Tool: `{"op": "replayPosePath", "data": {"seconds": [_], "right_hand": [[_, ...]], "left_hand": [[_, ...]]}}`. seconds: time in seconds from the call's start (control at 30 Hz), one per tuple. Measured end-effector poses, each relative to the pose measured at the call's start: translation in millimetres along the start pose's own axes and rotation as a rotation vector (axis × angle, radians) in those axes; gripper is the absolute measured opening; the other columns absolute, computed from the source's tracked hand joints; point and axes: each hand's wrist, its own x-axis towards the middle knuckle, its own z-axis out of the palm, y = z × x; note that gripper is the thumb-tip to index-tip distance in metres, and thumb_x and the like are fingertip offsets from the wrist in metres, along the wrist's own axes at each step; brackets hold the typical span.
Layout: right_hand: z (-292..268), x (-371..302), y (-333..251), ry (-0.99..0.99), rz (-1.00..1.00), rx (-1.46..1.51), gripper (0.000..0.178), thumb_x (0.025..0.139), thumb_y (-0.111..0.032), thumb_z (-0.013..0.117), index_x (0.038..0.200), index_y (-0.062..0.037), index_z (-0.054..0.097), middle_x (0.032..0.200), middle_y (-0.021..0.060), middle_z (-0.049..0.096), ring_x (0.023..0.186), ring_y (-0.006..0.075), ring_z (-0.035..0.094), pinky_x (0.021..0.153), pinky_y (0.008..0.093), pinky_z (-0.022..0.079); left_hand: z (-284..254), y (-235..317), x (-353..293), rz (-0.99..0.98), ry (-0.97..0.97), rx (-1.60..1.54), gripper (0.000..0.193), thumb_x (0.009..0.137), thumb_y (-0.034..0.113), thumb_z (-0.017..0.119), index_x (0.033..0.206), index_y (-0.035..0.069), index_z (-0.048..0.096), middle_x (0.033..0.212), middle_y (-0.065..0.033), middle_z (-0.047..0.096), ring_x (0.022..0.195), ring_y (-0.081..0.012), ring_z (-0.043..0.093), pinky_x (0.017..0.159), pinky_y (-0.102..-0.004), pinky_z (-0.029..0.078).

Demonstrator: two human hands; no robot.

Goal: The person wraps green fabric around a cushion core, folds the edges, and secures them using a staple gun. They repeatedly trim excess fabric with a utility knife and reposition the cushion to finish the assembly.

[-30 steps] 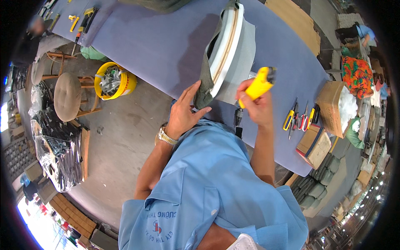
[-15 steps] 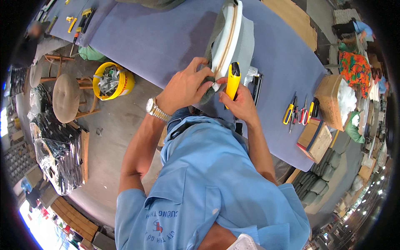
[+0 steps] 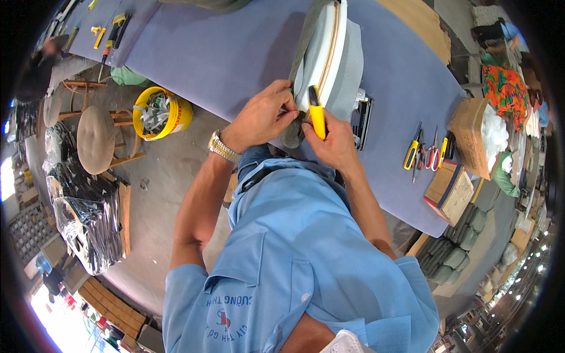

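Note:
A curved padded panel point(image 3: 333, 38) stands on edge on the table, with white foam and a thin brown strip along it. Grey-green fabric point(image 3: 292, 136) wraps its outside and hangs at the near end; a lighter grey cloth point(image 3: 352, 67) spreads on its right. My left hand point(image 3: 259, 120), with a watch at the wrist, pinches the fabric at that near end. A yellow-and-black utility knife point(image 3: 318, 122) is gripped in my right hand point(image 3: 336, 143), its black end pointing up beside the foam. My right fingertips are close to the fabric; the blade's contact cannot be made out.
A silver-and-black staple gun point(image 3: 365, 123) lies right of my right hand. Farther right are red-handled scissors point(image 3: 434, 156), another yellow knife point(image 3: 411, 154), and a cardboard box point(image 3: 471, 135) with white stuffing. A yellow bucket point(image 3: 179, 115) of scraps and a round stool point(image 3: 95, 140) stand left.
My right hand has shifted slightly left and down, and the knife now leans left with its black end nearer the foam. My left hand still pinches the fabric.

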Motion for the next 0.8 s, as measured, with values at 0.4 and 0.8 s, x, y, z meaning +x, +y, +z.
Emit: {"op": "replayPosePath", "data": {"seconds": [0.4, 0.8], "right_hand": [[7.6, -5.2, 40.0, -0.094, 0.197, 0.784, 0.01, 0.095, -0.008, 0.071, 0.097, -0.0037, 0.062, 0.08, 0.0019, 0.064, 0.065, 0.0106, 0.064, 0.059, 0.0252, 0.051], [1.2, 0.7, 23.5, -0.128, 0.212, 0.71, 0.012, 0.098, -0.013, 0.068, 0.097, -0.0019, 0.064, 0.077, 0.0017, 0.065, 0.066, 0.0097, 0.063, 0.06, 0.0253, 0.05]], "left_hand": [[2.5, 20.1, -1.8, -0.085, -0.065, 0.116, 0.026, 0.086, 0.005, 0.074, 0.112, 0.009, 0.072, 0.127, -0.0202, 0.06, 0.088, -0.029, 0.072, 0.08, -0.0373, 0.062], [2.2, 3.1, -6.1, -0.085, -0.094, -0.176, 0.026, 0.084, 0.008, 0.08, 0.108, 0.007, 0.07, 0.134, -0.0197, 0.054, 0.111, -0.0376, 0.065, 0.087, -0.0381, 0.064]]}}
